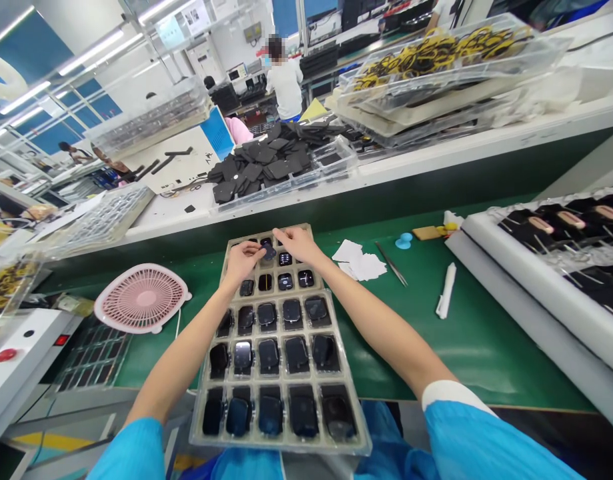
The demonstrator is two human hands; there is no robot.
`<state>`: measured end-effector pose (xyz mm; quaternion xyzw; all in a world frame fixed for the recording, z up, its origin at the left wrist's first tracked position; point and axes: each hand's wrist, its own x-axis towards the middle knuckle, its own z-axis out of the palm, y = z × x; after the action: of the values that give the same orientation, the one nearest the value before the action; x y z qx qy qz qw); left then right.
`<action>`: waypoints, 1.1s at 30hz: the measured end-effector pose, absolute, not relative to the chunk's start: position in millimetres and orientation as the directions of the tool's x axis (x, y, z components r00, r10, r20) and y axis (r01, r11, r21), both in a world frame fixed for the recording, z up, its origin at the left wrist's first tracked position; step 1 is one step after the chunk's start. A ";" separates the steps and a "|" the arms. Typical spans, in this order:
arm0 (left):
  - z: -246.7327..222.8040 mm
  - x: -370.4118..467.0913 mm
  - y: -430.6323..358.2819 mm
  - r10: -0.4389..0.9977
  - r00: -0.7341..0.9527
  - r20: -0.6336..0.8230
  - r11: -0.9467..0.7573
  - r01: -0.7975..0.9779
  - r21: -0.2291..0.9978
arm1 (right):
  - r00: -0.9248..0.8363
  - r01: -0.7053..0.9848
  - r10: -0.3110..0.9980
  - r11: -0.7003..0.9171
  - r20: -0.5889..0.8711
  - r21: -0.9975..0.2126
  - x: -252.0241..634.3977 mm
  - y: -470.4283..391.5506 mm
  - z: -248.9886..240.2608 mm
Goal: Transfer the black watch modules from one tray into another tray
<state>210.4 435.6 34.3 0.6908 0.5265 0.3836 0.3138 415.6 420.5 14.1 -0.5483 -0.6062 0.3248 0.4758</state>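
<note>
Two pale compartment trays lie in line before me. The far tray [311,272] holds dark square smartwatch faces, some with lit screens. The near tray [281,445] carries rows of dark watch faces in its pockets. My left hand [242,261] is over the far tray, pinching a dark watch face [269,252] between thumb and fingers. My right hand [300,243] reaches over the same tray's far end, fingers extended just beyond that watch face; its fingertips are partly hidden, and I see nothing gripped in them.
Left of the trays sits a pink fan [145,298]. White papers [359,260], tweezers [392,265] and a white pen-like tool [446,291] lie to the right. Racked black parts [576,227] stand far right. A shelf behind bears a pile of black pads [271,160].
</note>
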 end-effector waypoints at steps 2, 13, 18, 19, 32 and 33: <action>45.7 224.5 426.9 0.973 0.138 0.186 -0.225 0.363 0.904 | 0.057 0.379 0.967 0.209 0.248 -0.901 413.8 416.3 16.1; 61.6 260.7 411.6 0.975 0.152 0.164 -0.183 0.121 0.976 | 0.093 0.299 0.932 0.310 0.351 -0.902 409.6 407.9 31.5; 52.5 260.9 415.6 0.979 0.138 0.151 -0.172 0.150 0.974 | 0.218 0.435 0.907 0.242 0.361 -0.868 408.7 412.3 23.9; 52.3 260.5 415.5 0.978 0.131 0.160 -0.180 0.160 0.971 | 0.240 0.428 0.902 0.233 0.358 -0.873 410.2 413.7 23.6; 20.2 198.5 457.4 0.947 0.295 0.126 -0.306 0.710 0.635 | 0.112 -0.642 0.983 -0.042 -0.148 -0.765 456.1 426.1 40.3; 16.6 195.6 458.0 0.937 0.332 0.109 -0.332 0.745 0.579 | 0.097 -0.641 0.985 -0.049 -0.145 -0.766 456.6 425.7 40.7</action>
<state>195.6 458.0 16.6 0.7861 0.5348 0.2188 0.2194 456.6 425.7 40.7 -0.3606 -0.2385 0.6283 0.6468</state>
